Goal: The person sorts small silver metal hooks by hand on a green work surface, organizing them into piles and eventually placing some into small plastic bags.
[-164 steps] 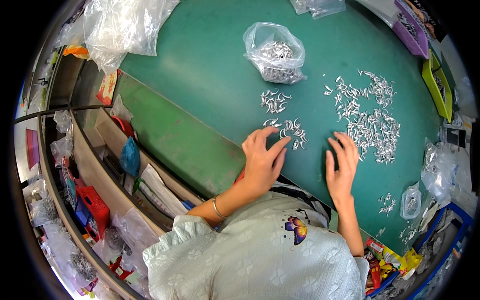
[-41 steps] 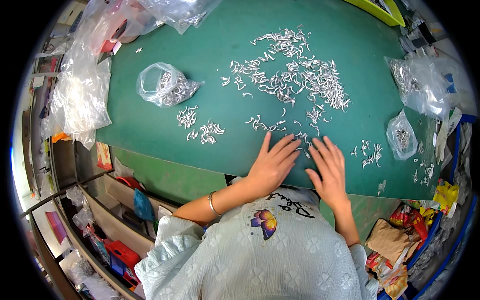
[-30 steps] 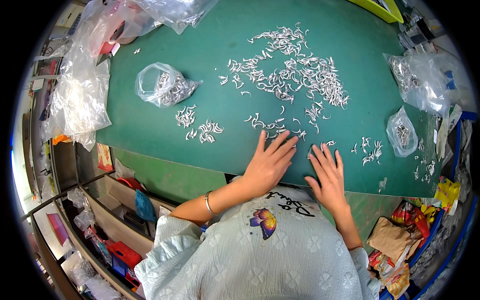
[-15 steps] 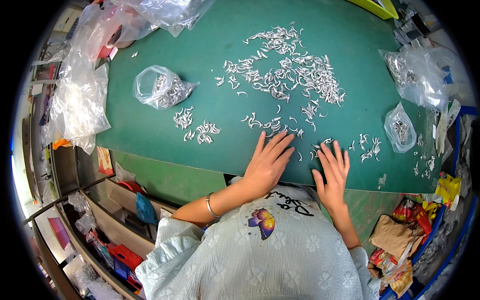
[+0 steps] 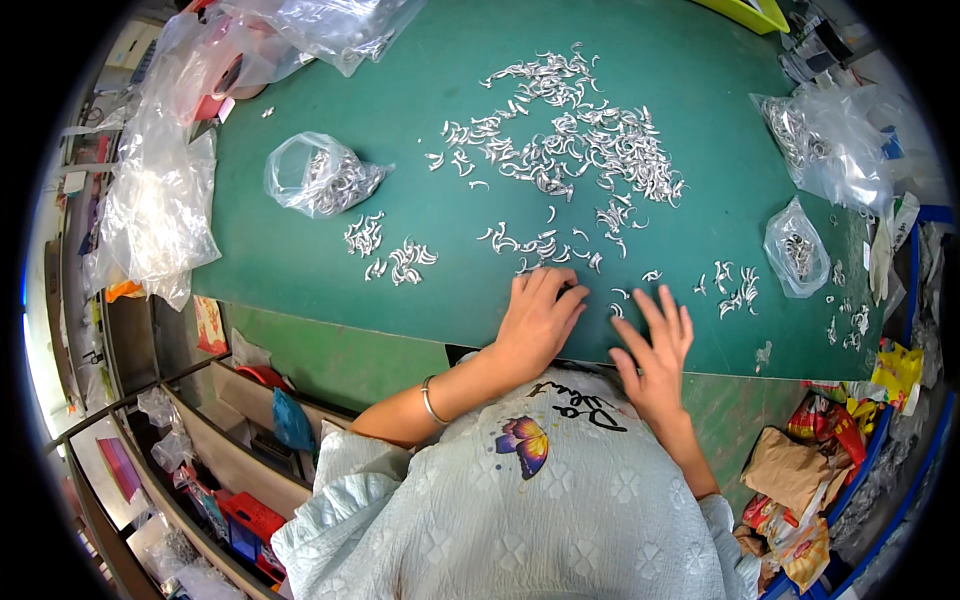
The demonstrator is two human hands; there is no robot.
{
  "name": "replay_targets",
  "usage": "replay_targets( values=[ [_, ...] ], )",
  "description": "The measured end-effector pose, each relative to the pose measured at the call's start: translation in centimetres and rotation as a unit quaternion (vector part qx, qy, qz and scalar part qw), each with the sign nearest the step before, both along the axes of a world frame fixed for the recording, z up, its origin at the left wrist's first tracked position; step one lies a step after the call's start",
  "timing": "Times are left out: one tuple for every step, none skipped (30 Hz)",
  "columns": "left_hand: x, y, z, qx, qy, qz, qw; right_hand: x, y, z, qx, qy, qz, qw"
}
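Small curved silver metal pieces (image 5: 640, 150) lie in a large loose heap on the green tabletop (image 5: 430, 60). A smaller row of pieces (image 5: 545, 245) is just beyond my left hand (image 5: 540, 315). Its fingers are bent and drawn together at the near end of that row, and whatever is under the fingertips is hidden. My right hand (image 5: 655, 360) is open with fingers spread, close to a few single pieces (image 5: 617, 310) near the table's front edge. Between the hands and the left bag sit two small piles, a nearer one (image 5: 410, 262) and a farther one (image 5: 363, 234).
An open clear bag of metal pieces (image 5: 335, 180) stands at left. A smaller clear bag (image 5: 797, 250) and a larger one (image 5: 830, 145) are at right, beside scattered pieces (image 5: 740, 290). Plastic bags (image 5: 160, 210) hang over the left edge. A yellow tray (image 5: 745, 12) is far right.
My left fingers have curled in from being stretched out. My right hand has shifted slightly left and nearer, with its thumb spread. Some pieces near the right hand have moved.
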State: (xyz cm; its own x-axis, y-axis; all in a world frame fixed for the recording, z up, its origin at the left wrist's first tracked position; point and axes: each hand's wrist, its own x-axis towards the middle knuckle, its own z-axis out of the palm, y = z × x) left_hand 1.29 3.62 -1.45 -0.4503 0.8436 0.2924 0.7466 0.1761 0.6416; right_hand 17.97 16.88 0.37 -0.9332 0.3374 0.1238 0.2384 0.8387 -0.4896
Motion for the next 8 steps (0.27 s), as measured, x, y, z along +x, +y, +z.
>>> replay_targets(
  values=[
    [-0.1, 0.0, 0.2, 0.001, 0.005, 0.009, 1.0, 0.1, 0.2, 0.0, -0.009, 0.023, -0.018, 1.0],
    [-0.1, 0.0, 0.5, -0.001, 0.005, 0.017, 1.0, -0.1, 0.2, 0.2, 0.005, 0.027, -0.031, 0.999],
    [0.1, 0.0, 0.4, 0.006, -0.002, 0.008, 1.0, -0.4, 0.1, 0.2, 0.003, 0.015, -0.019, 1.0],
    [0.3, 0.1, 0.3, 0.015, -0.01, -0.002, 1.0, -0.6, -0.1, 0.3, 0.003, 0.002, -0.007, 1.0],
    [0.5, 0.2, 0.2, 0.024, -0.017, -0.012, 0.999, -0.7, -0.1, 0.4, 0.002, -0.01, 0.004, 1.0],
    [0.6, 0.2, 0.3, 0.018, -0.016, -0.018, 1.0, -0.5, -0.3, 0.1, 0.004, -0.003, 0.019, 1.0],
    [0.8, 0.1, 0.3, 0.013, -0.015, -0.024, 1.0, -0.3, -0.4, -0.2, -0.004, -0.003, 0.03, 1.0],
    [0.9, 0.1, 0.3, 0.007, -0.013, -0.031, 0.999, -0.1, -0.3, -0.3, -0.012, -0.002, 0.042, 0.999]
  ],
)
